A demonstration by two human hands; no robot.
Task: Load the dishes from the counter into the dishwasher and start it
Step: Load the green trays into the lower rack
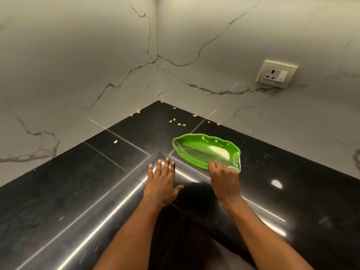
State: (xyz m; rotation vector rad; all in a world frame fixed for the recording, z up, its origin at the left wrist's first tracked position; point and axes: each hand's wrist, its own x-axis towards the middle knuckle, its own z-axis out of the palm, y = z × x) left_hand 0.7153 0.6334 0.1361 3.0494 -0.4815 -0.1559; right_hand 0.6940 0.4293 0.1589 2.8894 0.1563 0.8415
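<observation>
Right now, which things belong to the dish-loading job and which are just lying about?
Job: green leaf-shaped dish, its near rim pinched by the right hand; left hand, open beside it; black counter.
Lying about: scattered seeds; wall socket.

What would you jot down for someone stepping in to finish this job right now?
The right hand pinches the near rim of the green leaf-shaped dish.
The left hand is open, fingers spread, holding nothing, low over the black counter.
The dish sits near the wall corner, with small seeds scattered behind it.
Done: the dish is grasped, nothing more that shows.
Left: carry it to the dishwasher, which is out of view, load it and start the machine.
</observation>
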